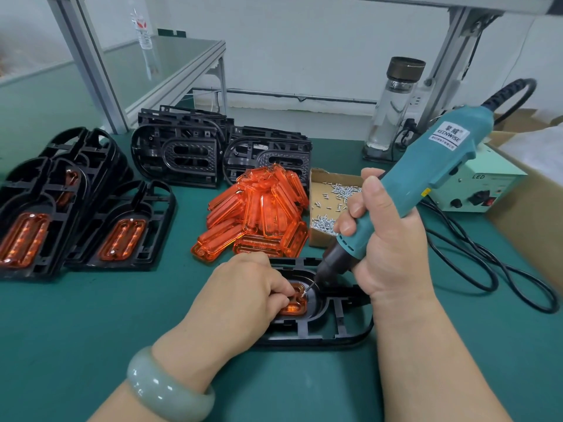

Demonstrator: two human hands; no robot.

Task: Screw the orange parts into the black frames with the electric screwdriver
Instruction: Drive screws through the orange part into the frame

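A black frame (338,327) lies on the green mat in front of me with an orange part (295,306) seated in its recess. My left hand (243,287) covers most of that part, its fingers curled down and pinching at it beside the screw. My right hand (387,239) grips the teal electric screwdriver (426,169), tilted, with its bit tip (306,292) on a small screw at the part's top edge. A heap of loose orange parts (259,214) lies just behind.
Frames with orange parts fitted (122,226) sit at the left. Bare black frames (182,150) stand stacked at the back. A cardboard box of screws (332,202) is beside the heap. A power supply box (475,190), its black cables (487,269) and a glass bottle (393,105) are at the right.
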